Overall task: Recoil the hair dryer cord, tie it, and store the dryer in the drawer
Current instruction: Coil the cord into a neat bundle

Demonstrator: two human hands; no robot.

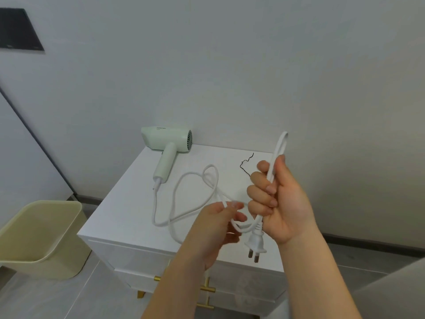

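A pale green hair dryer (169,143) lies on its side at the back left of a white cabinet top (128,203), its handle pointing toward me. Its white cord (184,180) runs from the handle in loose loops across the top. My right hand (276,199) grips a folded bundle of the cord, with a loop sticking up above the fist and the white plug (256,244) hanging below it. My left hand (220,224) pinches a strand of the cord just left of the right fist. A thin black twist tie (246,163) lies on the top behind my hands.
The cabinet has drawer fronts with gold handles (208,288) below my forearms, all closed. A beige plastic bin (43,238) stands on the floor to the left. A grey wall rises directly behind the cabinet. A grey edge shows at the lower right.
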